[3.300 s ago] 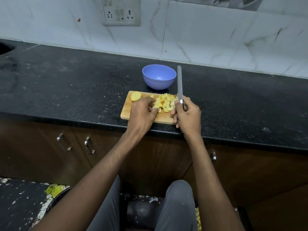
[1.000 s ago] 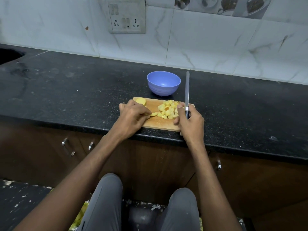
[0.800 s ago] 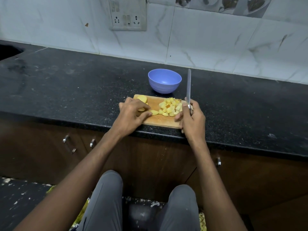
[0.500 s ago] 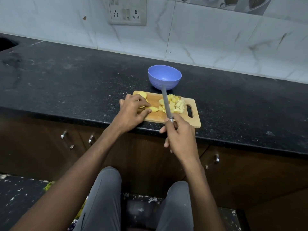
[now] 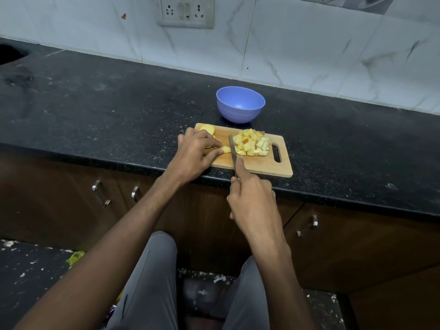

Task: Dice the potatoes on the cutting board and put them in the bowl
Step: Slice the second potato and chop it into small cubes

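Note:
A wooden cutting board [image 5: 262, 164] lies at the counter's front edge. A heap of diced potato [image 5: 252, 145] sits on its middle right. My left hand [image 5: 196, 154] curls its fingers over a potato slice [image 5: 225, 149] at the board's left. A larger potato piece [image 5: 207, 128] lies at the far left corner, partly behind that hand. My right hand [image 5: 252, 202] grips a knife [image 5: 232, 148], forefinger along the spine, blade down on the board between slice and heap. The empty blue bowl [image 5: 240, 107] stands just behind the board.
The black stone counter [image 5: 107, 110] runs wide to both sides, with a tiled wall and a socket plate [image 5: 187, 11] behind. A sink opening [image 5: 12, 53] shows at the far left. Cabinet doors with metal handles [image 5: 101, 194] are below the edge.
My right hand has swung the knife from upright at the board's right side down onto the board, beside the slice. My left hand moved left from the heap onto the slice.

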The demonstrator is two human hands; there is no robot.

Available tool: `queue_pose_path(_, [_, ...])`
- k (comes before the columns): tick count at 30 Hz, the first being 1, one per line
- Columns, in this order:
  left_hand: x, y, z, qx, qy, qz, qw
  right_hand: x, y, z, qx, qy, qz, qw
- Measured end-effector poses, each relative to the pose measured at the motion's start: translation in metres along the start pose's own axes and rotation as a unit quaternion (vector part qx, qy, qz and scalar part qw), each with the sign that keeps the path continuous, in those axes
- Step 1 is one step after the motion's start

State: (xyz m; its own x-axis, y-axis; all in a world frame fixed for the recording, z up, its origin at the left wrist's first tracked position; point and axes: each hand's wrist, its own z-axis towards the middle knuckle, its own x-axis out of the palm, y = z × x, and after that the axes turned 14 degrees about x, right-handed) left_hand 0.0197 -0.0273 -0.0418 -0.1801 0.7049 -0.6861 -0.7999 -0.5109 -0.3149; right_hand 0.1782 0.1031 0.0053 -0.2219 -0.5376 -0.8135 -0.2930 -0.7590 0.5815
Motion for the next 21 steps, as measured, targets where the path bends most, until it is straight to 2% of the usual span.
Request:
queue_pose_path(10, [-0.001, 0.003, -0.003, 0.011, -0.008, -0.019, 1.000, 0.009, 0.007, -0.004, 0.036, -0.002, -0.099, 0.994])
queue_pose_path(21, [-0.007, 0.007, -0.003, -0.043, -0.001, -0.081, 0.996, 0.004, 0.021, 0.020, 0.050, 0.046, -0.092, 0.993])
